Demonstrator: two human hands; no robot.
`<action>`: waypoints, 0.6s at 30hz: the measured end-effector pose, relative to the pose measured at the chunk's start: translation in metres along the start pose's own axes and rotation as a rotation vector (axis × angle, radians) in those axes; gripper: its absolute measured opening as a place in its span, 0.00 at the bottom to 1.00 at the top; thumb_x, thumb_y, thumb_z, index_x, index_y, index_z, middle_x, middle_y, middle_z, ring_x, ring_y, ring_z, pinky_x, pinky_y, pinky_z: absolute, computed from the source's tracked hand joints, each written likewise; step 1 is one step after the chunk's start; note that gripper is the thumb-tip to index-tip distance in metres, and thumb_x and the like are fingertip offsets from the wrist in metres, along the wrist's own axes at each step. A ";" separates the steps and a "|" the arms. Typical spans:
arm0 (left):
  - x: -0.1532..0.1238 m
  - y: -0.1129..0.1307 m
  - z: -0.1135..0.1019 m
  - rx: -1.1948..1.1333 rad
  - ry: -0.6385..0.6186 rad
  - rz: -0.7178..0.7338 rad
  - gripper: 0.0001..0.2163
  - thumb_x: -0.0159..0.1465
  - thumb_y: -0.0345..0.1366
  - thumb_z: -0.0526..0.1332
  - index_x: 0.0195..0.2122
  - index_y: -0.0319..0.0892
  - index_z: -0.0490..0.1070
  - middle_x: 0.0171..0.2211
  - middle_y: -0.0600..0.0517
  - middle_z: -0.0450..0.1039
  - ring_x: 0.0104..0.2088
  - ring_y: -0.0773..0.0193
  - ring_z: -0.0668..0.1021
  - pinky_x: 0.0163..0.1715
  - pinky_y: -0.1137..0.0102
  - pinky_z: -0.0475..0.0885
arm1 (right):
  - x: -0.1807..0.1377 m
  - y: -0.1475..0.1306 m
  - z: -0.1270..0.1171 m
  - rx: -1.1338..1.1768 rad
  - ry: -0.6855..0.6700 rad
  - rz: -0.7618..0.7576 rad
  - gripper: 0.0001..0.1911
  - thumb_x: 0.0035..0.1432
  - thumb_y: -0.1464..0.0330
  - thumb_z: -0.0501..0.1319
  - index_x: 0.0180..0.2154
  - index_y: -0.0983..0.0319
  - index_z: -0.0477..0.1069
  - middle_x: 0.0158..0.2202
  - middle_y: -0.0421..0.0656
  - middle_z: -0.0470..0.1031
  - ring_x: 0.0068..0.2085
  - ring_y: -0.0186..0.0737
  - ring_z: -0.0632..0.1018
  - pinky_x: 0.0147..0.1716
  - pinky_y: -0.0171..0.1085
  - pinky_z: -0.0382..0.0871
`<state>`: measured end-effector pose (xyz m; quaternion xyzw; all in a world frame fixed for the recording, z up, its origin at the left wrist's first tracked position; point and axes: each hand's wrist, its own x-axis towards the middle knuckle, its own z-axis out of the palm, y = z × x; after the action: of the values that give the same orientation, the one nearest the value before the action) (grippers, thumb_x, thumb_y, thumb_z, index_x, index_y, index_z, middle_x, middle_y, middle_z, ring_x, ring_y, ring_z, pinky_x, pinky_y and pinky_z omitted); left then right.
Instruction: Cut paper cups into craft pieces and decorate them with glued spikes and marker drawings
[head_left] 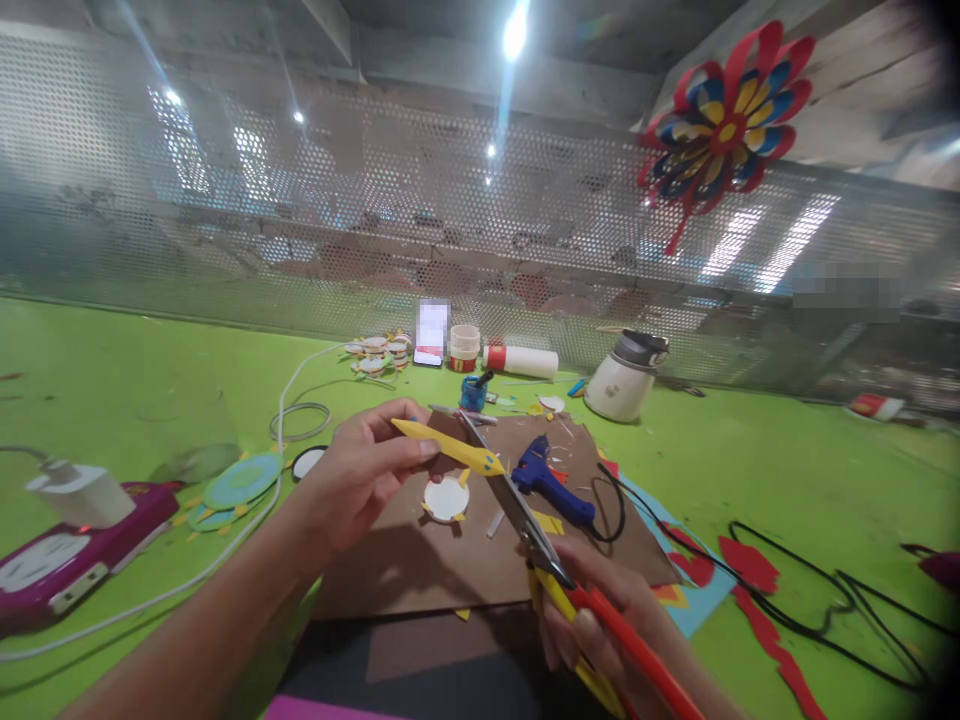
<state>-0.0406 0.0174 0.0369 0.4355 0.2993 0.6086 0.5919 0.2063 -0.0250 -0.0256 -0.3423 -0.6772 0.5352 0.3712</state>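
Yellow foam strip [448, 447], narrow and pointed, is pinched between the thumb and fingertips of the left hand [358, 478] and held above the brown cardboard sheet [450, 560]. Red-handled scissors [555, 560] are gripped in the closed right hand [600, 620], the blades parted around the strip's right end. For a clean cut, the strip is best kept taut and level, fed deep into the blades rather than nipped at the tips, with the left fingers kept well back from the edge. A white paper disc with yellow tabs [446, 497] lies on the cardboard below, a blue glue gun [551, 480] just beside it.

Near the perforated wall, a small blue pot [472, 394] holds a dark tool. What the stacked cream tubs [464, 348] and the lidded white jug [626, 378] hold cannot be told.
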 end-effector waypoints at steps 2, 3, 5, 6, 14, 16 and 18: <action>0.000 0.000 -0.001 -0.003 -0.003 -0.005 0.09 0.48 0.29 0.73 0.23 0.39 0.72 0.21 0.54 0.72 0.23 0.69 0.74 0.26 0.76 0.71 | 0.000 0.000 0.000 -0.010 0.000 0.005 0.36 0.59 0.40 0.56 0.54 0.62 0.70 0.22 0.34 0.59 0.21 0.32 0.66 0.25 0.34 0.63; 0.000 -0.001 -0.001 -0.005 -0.010 -0.006 0.09 0.48 0.29 0.73 0.23 0.39 0.72 0.21 0.54 0.73 0.23 0.69 0.75 0.27 0.75 0.71 | 0.000 0.000 -0.001 -0.013 0.001 0.008 0.36 0.59 0.40 0.56 0.54 0.62 0.70 0.22 0.34 0.59 0.22 0.32 0.67 0.25 0.34 0.64; 0.001 -0.001 -0.002 -0.010 -0.024 -0.003 0.09 0.49 0.28 0.73 0.23 0.39 0.72 0.22 0.53 0.74 0.24 0.68 0.76 0.28 0.75 0.72 | -0.001 -0.001 -0.001 -0.022 0.007 0.008 0.37 0.59 0.40 0.57 0.54 0.62 0.69 0.22 0.35 0.62 0.23 0.34 0.70 0.27 0.34 0.66; 0.001 -0.002 -0.002 -0.012 -0.028 -0.001 0.09 0.49 0.28 0.73 0.23 0.39 0.72 0.22 0.53 0.74 0.24 0.68 0.76 0.28 0.75 0.72 | -0.001 -0.002 -0.002 -0.027 0.010 0.008 0.36 0.59 0.40 0.57 0.54 0.63 0.69 0.23 0.36 0.64 0.24 0.35 0.72 0.27 0.34 0.66; 0.000 -0.001 0.000 -0.024 -0.032 -0.018 0.10 0.48 0.29 0.74 0.23 0.39 0.72 0.21 0.53 0.75 0.23 0.67 0.77 0.26 0.76 0.72 | 0.000 -0.001 -0.001 -0.074 0.011 0.006 0.37 0.60 0.40 0.55 0.56 0.62 0.69 0.25 0.41 0.71 0.25 0.37 0.75 0.27 0.35 0.68; -0.001 -0.001 0.001 -0.028 -0.022 -0.019 0.10 0.48 0.29 0.74 0.24 0.40 0.72 0.21 0.52 0.75 0.23 0.67 0.77 0.25 0.76 0.72 | -0.001 0.001 -0.001 -0.067 0.025 -0.004 0.37 0.60 0.40 0.56 0.56 0.62 0.69 0.24 0.39 0.69 0.25 0.37 0.75 0.27 0.35 0.68; -0.001 -0.001 0.001 -0.029 -0.019 -0.017 0.10 0.48 0.29 0.74 0.23 0.40 0.73 0.21 0.53 0.75 0.23 0.68 0.77 0.26 0.76 0.72 | -0.001 0.001 0.000 -0.064 0.035 0.001 0.38 0.59 0.40 0.56 0.56 0.62 0.69 0.23 0.37 0.66 0.24 0.36 0.74 0.27 0.35 0.68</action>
<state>-0.0395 0.0168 0.0363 0.4299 0.2884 0.6038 0.6061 0.2073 -0.0256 -0.0269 -0.3637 -0.6871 0.5073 0.3717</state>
